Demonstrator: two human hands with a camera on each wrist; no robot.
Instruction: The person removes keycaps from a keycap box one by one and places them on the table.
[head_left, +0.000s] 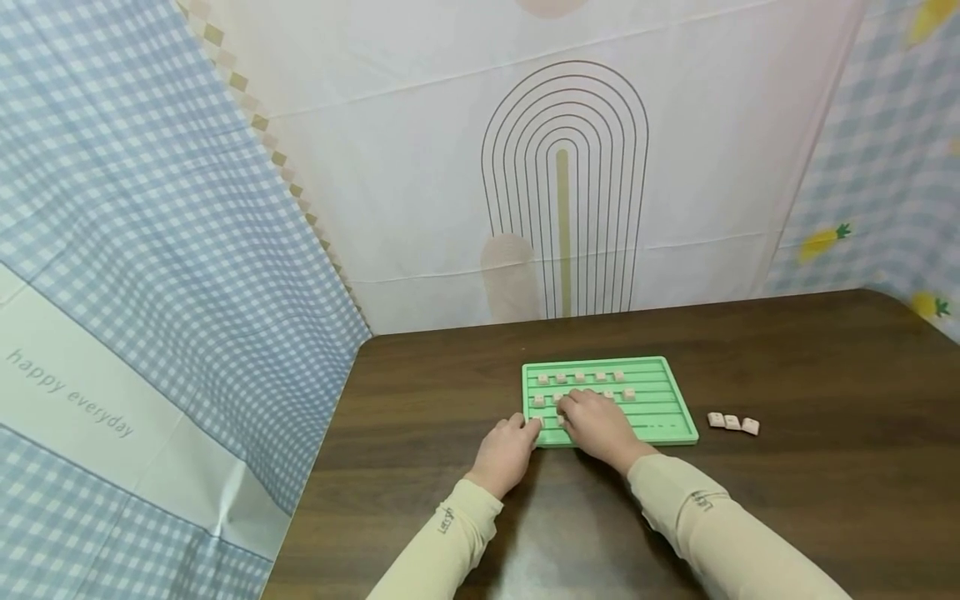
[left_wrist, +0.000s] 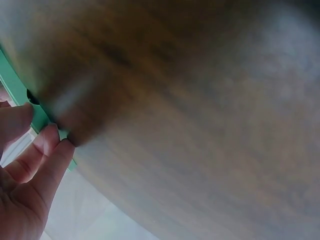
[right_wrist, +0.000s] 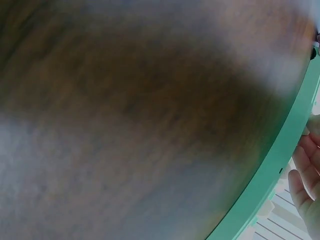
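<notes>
A light green ridged tray (head_left: pixel 660 408) lies on the table, with small cream keycaps (head_left: pixel 580 377) standing in rows along its grooves. My left hand (head_left: pixel 504 454) is at the tray's front left corner. In the left wrist view, thumb and fingers (left_wrist: pixel 55 160) hold the green edge. Over the front part of the tray, my right hand (head_left: pixel 598 425) bends its fingers down at a keycap (head_left: pixel 561 421) in the front row and pinches it. That hand hides part of the middle row. In the right wrist view, its fingertips (right_wrist: pixel 304 155) show just past the tray's rim.
Three loose keycaps (head_left: pixel 731 422) lie in a short line on the dark wooden table (head_left: pixel 825 467), right of the tray. A pale curtain (head_left: pixel 420 208) with printed arches hangs behind the table. Blue checked cloth (head_left: pixel 150 167) hangs at the left.
</notes>
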